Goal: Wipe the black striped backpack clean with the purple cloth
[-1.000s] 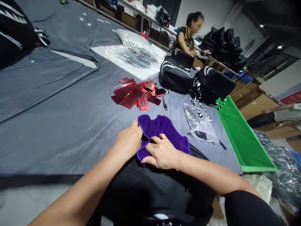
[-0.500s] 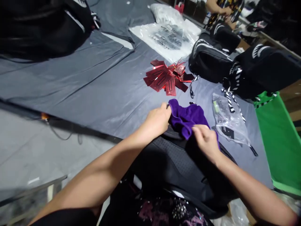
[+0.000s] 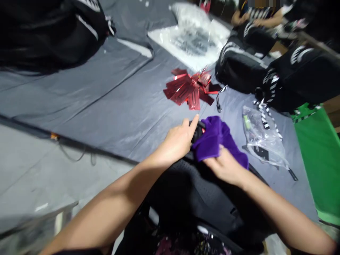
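Note:
A black backpack (image 3: 183,191) rests against me at the table's edge, its back panel facing up. Purple cloth (image 3: 231,141), perhaps a lining or pouch, bunches at its top end. My right hand (image 3: 228,168) is closed on the near fold of this cloth, fingers partly under it. On the left side of the same end, my left hand (image 3: 177,141) points its index finger out, while the other fingers appear curled on the backpack's rim; their tips are hidden. Black parts with a spot of red show between my left hand and the cloth.
Red shiny tags (image 3: 190,88) lie fanned beyond my hands on the grey-covered table (image 3: 119,109). Black bags (image 3: 239,67) stand at the right, near a clear plastic bag (image 3: 262,138) and a green bin (image 3: 316,156). Another black bag (image 3: 50,35) lies far left. A co-worker (image 3: 257,17) sits beyond.
My left index finger has stretched out, away from the purple cloth. My right hand has shifted left and lower, and the cloth is folded over toward me. The view has moved slightly.

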`<state>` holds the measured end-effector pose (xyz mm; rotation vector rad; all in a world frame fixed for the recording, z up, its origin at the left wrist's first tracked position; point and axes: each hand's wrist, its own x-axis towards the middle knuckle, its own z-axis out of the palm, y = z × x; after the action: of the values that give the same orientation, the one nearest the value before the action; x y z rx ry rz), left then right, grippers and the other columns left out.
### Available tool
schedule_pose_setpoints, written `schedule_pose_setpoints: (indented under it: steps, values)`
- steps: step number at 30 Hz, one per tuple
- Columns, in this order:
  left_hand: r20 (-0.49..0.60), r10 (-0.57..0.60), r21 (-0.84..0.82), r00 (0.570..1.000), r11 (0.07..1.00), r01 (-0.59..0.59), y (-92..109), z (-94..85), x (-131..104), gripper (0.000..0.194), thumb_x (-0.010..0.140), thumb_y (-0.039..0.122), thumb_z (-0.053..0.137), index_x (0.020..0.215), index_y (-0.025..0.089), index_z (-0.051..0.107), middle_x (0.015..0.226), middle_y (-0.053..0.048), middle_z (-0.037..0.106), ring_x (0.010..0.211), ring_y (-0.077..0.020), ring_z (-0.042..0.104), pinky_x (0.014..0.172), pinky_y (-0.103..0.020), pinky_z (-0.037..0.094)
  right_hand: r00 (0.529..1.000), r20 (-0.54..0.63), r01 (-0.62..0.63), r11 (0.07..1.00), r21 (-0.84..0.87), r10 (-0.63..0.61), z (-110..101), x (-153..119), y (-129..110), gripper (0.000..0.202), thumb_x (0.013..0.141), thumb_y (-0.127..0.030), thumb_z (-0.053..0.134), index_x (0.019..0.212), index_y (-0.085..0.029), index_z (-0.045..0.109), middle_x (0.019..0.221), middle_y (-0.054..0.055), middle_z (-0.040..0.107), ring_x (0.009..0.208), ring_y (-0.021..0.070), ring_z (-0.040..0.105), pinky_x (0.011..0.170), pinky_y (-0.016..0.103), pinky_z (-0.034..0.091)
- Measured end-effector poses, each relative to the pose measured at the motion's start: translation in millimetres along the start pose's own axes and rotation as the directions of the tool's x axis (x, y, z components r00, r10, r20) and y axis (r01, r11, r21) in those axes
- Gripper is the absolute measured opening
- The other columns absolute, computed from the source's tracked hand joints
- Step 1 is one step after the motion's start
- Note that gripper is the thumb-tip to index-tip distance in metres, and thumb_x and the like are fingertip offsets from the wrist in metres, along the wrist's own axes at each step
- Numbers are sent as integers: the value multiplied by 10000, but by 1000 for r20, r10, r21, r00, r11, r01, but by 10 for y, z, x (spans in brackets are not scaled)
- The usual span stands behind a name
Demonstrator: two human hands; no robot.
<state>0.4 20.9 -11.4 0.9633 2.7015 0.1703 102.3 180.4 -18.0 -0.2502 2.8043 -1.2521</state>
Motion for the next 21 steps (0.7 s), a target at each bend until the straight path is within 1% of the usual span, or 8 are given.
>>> schedule_pose_setpoints:
  steps: [2, 3, 6, 8, 12, 16, 19, 21]
  values:
    - [15, -2, 21, 1000, 1000, 1, 6, -2, 4, 767, 853, 39, 398, 1525, 146, 46, 1209, -149, 500, 921, -219, 646, 775, -304, 510, 971, 224, 145, 943, -300, -79, 53, 99, -54, 339, 973, -450, 432, 904, -164, 599, 875, 76, 636, 820, 207, 566, 770, 365, 421]
    - [15, -1, 31, 1000, 1000, 0, 7, 0, 12, 762, 846, 16, 365, 1526, 140, 46, 1200, -155, 503, 908, -222, 652, 759, -311, 514, 958, 274, 190, 895, -403, -80, 64, 128, -65, 357, 983, -463, 403, 929, -163, 589, 899, 84, 637, 848, 215, 560, 771, 369, 403]
    - [7, 13, 33, 1000, 999, -13, 10, 8, 35, 798, 818, 10, 385, 1527, 129, 37, 1211, -173, 495, 922, -242, 657, 743, -320, 519, 955, 295, 210, 800, -562, -43, 67, 129, -75, 417, 993, -513, 351, 940, -166, 576, 901, 81, 645, 910, 225, 546, 790, 373, 358]
    - [11, 17, 18, 1000, 1000, -17, 10, 9, 38, 804, 816, 32, 411, 1525, 121, 44, 1217, -176, 491, 925, -250, 657, 746, -324, 520, 961, 274, 193, 782, -593, -30, 78, 97, -88, 445, 985, -546, 352, 911, -167, 574, 875, 70, 648, 908, 218, 539, 797, 368, 336]
    - [27, 26, 7, 999, 1000, -26, 10, 11, 31, 815, 813, 52, 429, 1525, 116, 38, 1236, -180, 478, 957, -264, 651, 765, -329, 519, 955, 284, 238, 781, -577, -82, 138, 90, -124, 459, 971, -577, 369, 905, -172, 575, 893, 57, 651, 893, 203, 526, 769, 350, 310]
    - [29, 13, 24, 1000, 1000, -14, 21, 10, 38, 805, 818, 34, 407, 1526, 120, 33, 1245, -179, 480, 981, -260, 649, 771, -319, 518, 975, 219, 167, 760, -628, -34, 170, 132, -112, 442, 982, -545, 374, 843, -177, 575, 774, 46, 633, 808, 192, 511, 734, 344, 293]
    - [42, -2, 33, 999, 999, 1, 24, 11, 44, 797, 822, 22, 389, 1530, 133, 40, 1247, -174, 486, 980, -265, 654, 775, -330, 520, 977, 201, 172, 811, -560, -68, 190, 149, -66, 422, 968, -553, 415, 835, -180, 560, 779, 38, 626, 805, 180, 511, 725, 327, 296]
    - [49, -8, 30, 999, 1000, 6, 17, 15, 44, 814, 828, 51, 433, 1532, 149, 37, 1260, -175, 484, 1012, -285, 647, 791, -348, 523, 985, 160, 137, 864, -484, -67, 199, 139, -14, 414, 967, -540, 433, 805, -178, 548, 755, 29, 604, 780, 168, 508, 727, 315, 307]
